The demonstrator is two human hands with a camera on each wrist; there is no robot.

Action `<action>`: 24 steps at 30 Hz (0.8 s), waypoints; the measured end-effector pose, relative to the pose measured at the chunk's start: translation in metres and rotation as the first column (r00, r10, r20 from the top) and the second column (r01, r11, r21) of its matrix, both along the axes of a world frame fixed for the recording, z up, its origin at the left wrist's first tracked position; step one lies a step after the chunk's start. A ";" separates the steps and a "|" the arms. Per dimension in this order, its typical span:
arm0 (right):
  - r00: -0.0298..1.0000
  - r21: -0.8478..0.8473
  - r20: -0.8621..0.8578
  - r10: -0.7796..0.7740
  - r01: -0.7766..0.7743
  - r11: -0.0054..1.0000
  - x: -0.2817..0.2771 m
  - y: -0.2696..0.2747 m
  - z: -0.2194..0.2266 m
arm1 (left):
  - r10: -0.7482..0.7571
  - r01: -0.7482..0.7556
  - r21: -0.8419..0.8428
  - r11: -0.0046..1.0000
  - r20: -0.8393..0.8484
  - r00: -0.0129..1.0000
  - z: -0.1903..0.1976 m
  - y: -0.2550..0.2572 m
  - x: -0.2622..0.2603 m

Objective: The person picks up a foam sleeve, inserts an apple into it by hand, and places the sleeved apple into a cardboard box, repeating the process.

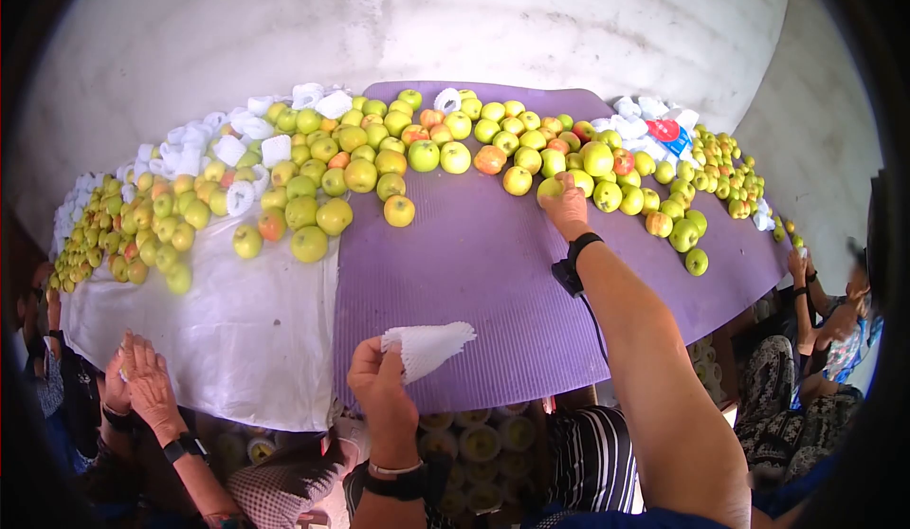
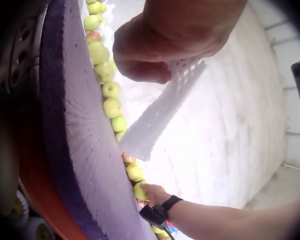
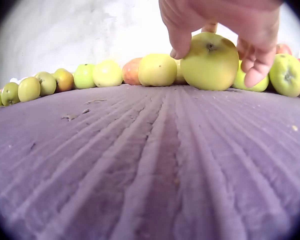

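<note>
My left hand (image 1: 384,392) holds a white foam fruit net (image 1: 428,349) between thumb and fingers, above the front part of the purple mat. Flattened, the net (image 2: 157,117) hangs from those fingers in the left wrist view. My right hand (image 1: 567,211) reaches to the front of the apple pile and grips a yellow-green apple (image 3: 210,67). In the right wrist view the thumb lies on its left side and the fingers (image 3: 260,67) come down on its right. This apple sits on the ribbed mat, its stem end facing the camera.
More green and reddish apples (image 1: 360,175) line the back of the table. White foam nets (image 1: 180,155) are heaped at left, with a red-and-blue packet (image 1: 669,136) at right. Another person's hands (image 1: 150,387) are at the left edge. Wrapped apples (image 1: 479,444) stand below the table.
</note>
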State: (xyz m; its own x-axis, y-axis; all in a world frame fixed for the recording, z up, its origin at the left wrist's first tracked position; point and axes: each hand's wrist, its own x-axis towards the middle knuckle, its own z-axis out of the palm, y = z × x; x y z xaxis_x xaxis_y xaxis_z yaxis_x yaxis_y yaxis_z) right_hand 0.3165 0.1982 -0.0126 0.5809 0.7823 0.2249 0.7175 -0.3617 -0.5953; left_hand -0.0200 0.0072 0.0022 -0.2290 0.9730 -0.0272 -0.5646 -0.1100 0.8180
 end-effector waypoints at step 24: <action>-0.633 0.660 -0.678 0.374 -0.298 0.690 -0.154 -0.214 0.040 | 0.324 -0.251 0.205 0.946 -0.552 0.768 -0.019 0.003 0.010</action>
State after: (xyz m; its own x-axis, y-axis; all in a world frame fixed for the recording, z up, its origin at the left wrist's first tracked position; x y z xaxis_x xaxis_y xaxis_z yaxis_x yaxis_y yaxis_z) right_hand 0.1627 -0.0159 0.0269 -0.4402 0.8966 0.0491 -0.7715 -0.3497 -0.5316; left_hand -0.0102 0.0099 -0.0173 -0.4362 0.8469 0.3041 0.0755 -0.3023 0.9502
